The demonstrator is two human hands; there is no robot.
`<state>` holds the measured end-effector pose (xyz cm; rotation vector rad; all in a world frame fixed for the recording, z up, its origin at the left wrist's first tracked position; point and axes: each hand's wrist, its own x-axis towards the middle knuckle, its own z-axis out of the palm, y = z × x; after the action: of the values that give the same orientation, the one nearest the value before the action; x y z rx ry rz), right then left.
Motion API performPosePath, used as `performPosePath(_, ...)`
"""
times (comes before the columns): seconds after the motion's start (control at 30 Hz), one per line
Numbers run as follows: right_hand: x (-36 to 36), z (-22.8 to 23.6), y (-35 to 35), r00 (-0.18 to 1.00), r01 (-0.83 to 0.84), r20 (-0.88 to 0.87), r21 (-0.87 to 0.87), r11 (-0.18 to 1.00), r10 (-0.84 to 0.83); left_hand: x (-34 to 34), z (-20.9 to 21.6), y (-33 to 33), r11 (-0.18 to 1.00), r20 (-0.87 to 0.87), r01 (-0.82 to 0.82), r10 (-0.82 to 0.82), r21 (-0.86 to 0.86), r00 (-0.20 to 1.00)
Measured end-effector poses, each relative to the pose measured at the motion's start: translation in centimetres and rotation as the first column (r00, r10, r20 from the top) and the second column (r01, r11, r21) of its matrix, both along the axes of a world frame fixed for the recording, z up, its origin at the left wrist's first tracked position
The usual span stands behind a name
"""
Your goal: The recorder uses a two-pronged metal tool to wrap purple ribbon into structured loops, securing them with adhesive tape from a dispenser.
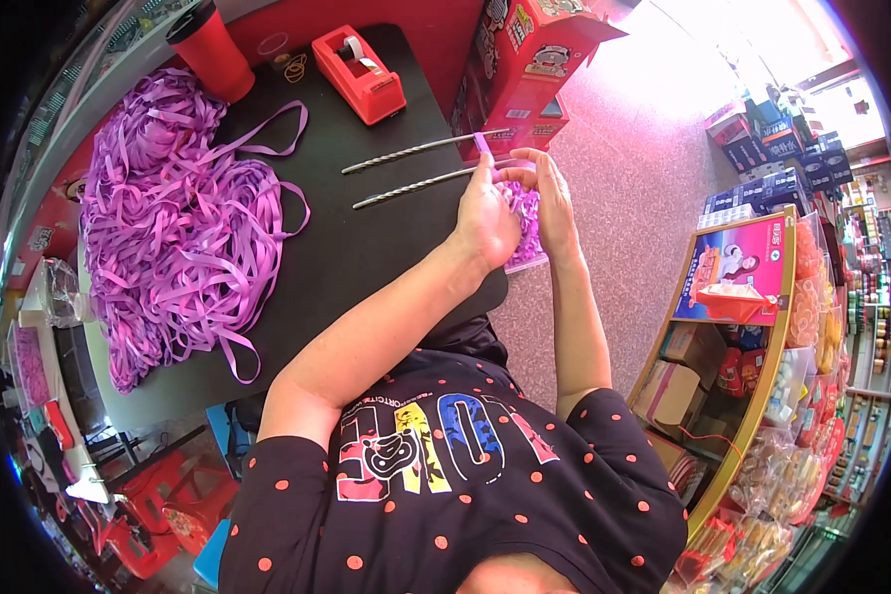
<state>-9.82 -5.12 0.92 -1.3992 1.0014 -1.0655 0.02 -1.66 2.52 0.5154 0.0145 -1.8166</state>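
Note:
Two twisted metal rods (406, 155) reach side by side over the right side of the dark table. A strip of purple ribbon (481, 143) is looped around the far rod near its right end. My left hand (487, 223) is closed, its thumb raised against the ribbon just below that loop. Facing it, my right hand (552, 203) has its fingers curled in at the near rod's end; what lies in its fingertips is partly hidden. Below and between my hands, many small purple ribbon pieces (531, 226) fill a container, mostly covered by the hands.
On the dark table (317, 267) lies a large tangled heap of purple ribbon (188, 238). Behind it stand a red tumbler (211, 54) and a red tape dispenser (359, 77). A red carton (525, 64) rises past the table's far right corner. Shelves of goods (723, 327) line the right.

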Motion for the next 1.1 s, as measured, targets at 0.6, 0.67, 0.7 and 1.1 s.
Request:
performPosePath(0.6,10.9,6.3,-8.3,0.971,-0.060,-0.239,-0.331,0.942,-0.023,1.1,-1.0,0.9,0.989,-0.178,-0.040,0.014,-0.144,0.984)
performPosePath(0.67,13.3,5.8,-10.6,0.976,-0.126,-0.203,-0.245,0.961,0.077,1.3,-1.9,0.9,0.956,-0.255,-0.020,-0.058,-0.293,0.965)
performPosePath(0.7,14.1,5.6,-11.5,0.969,-0.152,-0.207,-0.086,0.985,0.131,1.1,-2.5,0.6,0.952,-0.278,-0.020,-0.070,-0.305,0.958)
performPosePath(1.1,16.3,7.4,-13.6,0.905,-0.201,-0.263,0.429,0.881,0.335,0.0,-3.1,-0.6,0.998,-0.165,-0.023,0.015,-0.051,0.986)
